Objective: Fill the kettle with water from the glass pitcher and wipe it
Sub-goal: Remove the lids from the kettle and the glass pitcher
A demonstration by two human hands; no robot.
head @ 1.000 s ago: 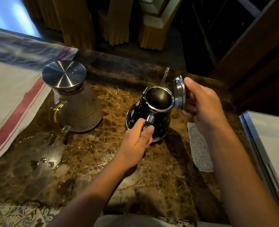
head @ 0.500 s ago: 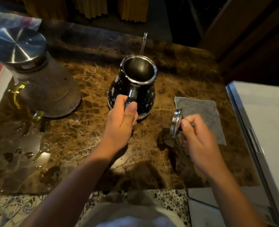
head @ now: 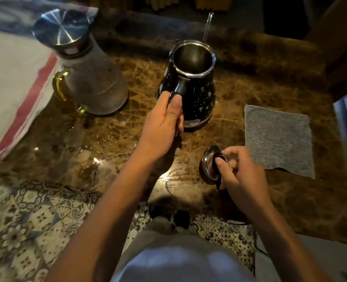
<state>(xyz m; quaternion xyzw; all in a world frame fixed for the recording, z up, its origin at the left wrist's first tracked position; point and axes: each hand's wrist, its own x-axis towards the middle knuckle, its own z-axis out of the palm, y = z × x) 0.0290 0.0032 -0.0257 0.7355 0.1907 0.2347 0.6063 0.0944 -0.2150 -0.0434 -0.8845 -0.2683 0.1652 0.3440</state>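
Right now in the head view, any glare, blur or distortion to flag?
Head view: dim warm light; bright glare patches on the wet brown marble tabletop; the striped white cloth at left is smeared by motion blur; wide-angle bending at the edges; the black kettle with steel rim stays fairly sharp.

Kettle (head: 189,88) upright on table (head: 260,82), mid-table. Pitcher (head: 91,78) to its left, apart from it, lid on. Cloth (head: 278,139) flat on table right of kettle. Kettle lid (head: 209,161) at table's near edge, before kettle, just left of cloth. Striped fabric (head: 15,88) at far left, beside pitcher.
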